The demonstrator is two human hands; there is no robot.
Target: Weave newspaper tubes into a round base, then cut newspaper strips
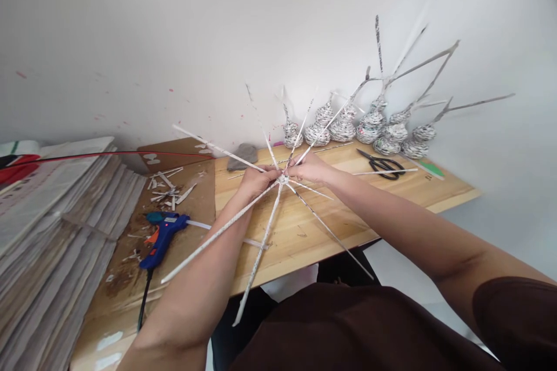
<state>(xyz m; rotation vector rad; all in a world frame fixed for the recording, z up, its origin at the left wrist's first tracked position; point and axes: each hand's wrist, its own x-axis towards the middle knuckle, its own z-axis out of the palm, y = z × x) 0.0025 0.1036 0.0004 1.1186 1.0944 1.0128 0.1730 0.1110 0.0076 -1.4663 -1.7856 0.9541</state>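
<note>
1. Head view, the work: the white-and-grey star-shaped frame of rolled-paper sticks [284, 179] lies between both grips, over the pale wooden tabletop [300, 252]. The handling appears centred on its hub; a light, steady pinch there should serve best, with even tension and the sticks fanned evenly, since hard squeezing could crease the paper.
2. Head view, left hand [260, 181]: the arm reaches forward from the near left, thumb and fingers pinching the hub's left side. The blue plastic glue gun [163, 239] lies left of this grip, so long sticks should swing clear of it.
3. Head view, right hand [312, 167]: the forearm slants inward, fingers curled, pinching sticks beside the hub; the exact fingertip contact is hidden.
</note>
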